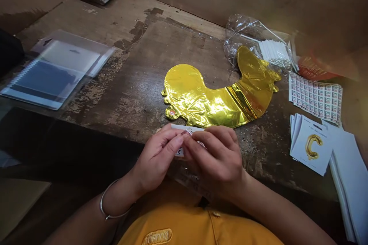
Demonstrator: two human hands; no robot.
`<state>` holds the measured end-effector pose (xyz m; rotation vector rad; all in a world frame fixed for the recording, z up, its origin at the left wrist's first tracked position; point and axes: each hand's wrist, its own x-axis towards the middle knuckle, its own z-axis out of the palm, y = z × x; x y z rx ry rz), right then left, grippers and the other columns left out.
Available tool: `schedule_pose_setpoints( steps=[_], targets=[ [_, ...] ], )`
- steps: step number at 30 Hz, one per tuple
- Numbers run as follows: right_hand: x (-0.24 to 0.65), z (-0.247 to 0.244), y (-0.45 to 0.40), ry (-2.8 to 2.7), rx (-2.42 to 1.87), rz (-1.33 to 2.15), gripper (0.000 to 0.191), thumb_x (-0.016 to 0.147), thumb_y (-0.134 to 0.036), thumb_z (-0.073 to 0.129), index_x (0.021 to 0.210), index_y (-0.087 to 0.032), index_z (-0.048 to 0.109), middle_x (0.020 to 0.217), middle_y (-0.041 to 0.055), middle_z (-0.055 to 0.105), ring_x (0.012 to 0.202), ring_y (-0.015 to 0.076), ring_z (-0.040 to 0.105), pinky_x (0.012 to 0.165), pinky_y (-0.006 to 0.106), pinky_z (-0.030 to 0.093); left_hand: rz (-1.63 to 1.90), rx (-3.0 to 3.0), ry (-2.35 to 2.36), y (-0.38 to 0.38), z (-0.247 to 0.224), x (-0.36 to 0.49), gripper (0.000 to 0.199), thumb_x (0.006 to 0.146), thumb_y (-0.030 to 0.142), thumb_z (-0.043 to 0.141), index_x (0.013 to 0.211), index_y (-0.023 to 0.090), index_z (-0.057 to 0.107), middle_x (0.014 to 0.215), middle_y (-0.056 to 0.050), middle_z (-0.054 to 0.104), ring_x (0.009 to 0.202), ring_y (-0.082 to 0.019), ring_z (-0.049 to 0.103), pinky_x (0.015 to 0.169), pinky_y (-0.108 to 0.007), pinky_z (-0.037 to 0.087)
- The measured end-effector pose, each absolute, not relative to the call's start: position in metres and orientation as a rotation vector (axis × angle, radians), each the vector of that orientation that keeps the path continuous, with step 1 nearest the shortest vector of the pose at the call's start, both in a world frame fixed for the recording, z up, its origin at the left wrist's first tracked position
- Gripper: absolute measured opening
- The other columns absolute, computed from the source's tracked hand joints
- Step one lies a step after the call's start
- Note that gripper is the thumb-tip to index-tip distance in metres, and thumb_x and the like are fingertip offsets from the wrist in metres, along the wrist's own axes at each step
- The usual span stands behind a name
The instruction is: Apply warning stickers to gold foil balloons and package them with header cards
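Your left hand (156, 157) and right hand (220, 155) pinch a white printed piece (179, 153) between them, hiding most of it; only fragments of print show. Clear plastic (194, 183) below is hard to make out. Just beyond, on the table (129, 95), lies the gold foil balloon (185, 87), flat, shiny, creased.

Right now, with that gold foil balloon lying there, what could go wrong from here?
The left grip and right grip cover much of the printed white piece, so it might bend or slip unnoticed.
The gold foil balloon lies just beyond them, already creased; a knock could wrinkle it more.
Its far end overlaps the clear plastic bag in view, so shifting the balloon might drag the bag.
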<state>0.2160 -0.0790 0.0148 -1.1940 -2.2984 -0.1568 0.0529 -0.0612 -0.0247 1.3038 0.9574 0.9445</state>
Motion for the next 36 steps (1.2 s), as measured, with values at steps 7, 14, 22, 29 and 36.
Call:
schedule_pose_setpoints(
  steps=[7, 14, 22, 29, 36],
  targets=[
    [0.241, 0.043, -0.052, -2.246, -1.403, 0.382, 0.009, 0.087, -0.020, 0.063, 0.093, -0.018, 0.069, 0.088, 0.0062, 0.068, 0.085, 0.0185, 0.058, 0.075, 0.033, 0.047, 0.836, 1.413, 0.992, -0.059, -0.025, 0.049, 0.020, 0.093, 0.029, 0.056, 0.085, 0.018, 0.070, 0.089, -0.004, 0.063, 0.084, -0.015, 0.060, 0.076, -0.027, 0.048],
    [0.240, 0.047, -0.031, -2.427, -1.400, 0.960, 0.006, 0.084, -0.023, 0.067, 0.083, -0.020, 0.072, 0.079, 0.0021, 0.067, 0.082, 0.0156, 0.058, 0.073, 0.029, 0.043, 0.795, 1.639, 0.917, -0.057, -0.024, 0.048, 0.018, 0.094, 0.025, 0.054, 0.087, 0.019, 0.069, 0.086, -0.002, 0.062, 0.083, -0.014, 0.059, 0.076, -0.027, 0.046],
    [0.238, 0.050, -0.028, -2.530, -1.389, 0.900, 0.007, 0.083, -0.019, 0.066, 0.082, -0.021, 0.073, 0.075, 0.0025, 0.065, 0.083, 0.0164, 0.057, 0.071, 0.028, 0.040, 0.788, 1.811, 0.891, -0.055, -0.027, 0.045, 0.017, 0.095, 0.022, 0.052, 0.098, 0.021, 0.068, 0.094, -0.003, 0.065, 0.089, -0.015, 0.061, 0.079, -0.029, 0.047],
    [0.234, 0.058, -0.031, -2.573, -1.384, 0.819, 0.011, 0.081, -0.016, 0.063, 0.072, -0.018, 0.068, 0.069, 0.0025, 0.063, 0.074, 0.0155, 0.055, 0.067, 0.028, 0.040, 0.809, 1.829, 0.914, -0.054, -0.034, 0.044, 0.017, 0.093, 0.024, 0.054, 0.097, 0.022, 0.071, 0.095, -0.004, 0.069, 0.089, -0.017, 0.064, 0.081, -0.029, 0.050],
    [0.239, 0.025, -0.004, -1.661, -1.563, 0.832, 0.011, 0.080, -0.027, 0.063, 0.074, -0.018, 0.066, 0.072, 0.0014, 0.066, 0.066, 0.0138, 0.058, 0.063, 0.029, 0.046, 0.811, 1.766, 1.105, -0.043, -0.031, 0.022, 0.068, 0.082, 0.029, 0.070, 0.144, 0.022, 0.041, 0.095, -0.004, 0.072, 0.074, -0.016, 0.067, 0.071, -0.026, 0.053]
  ],
)
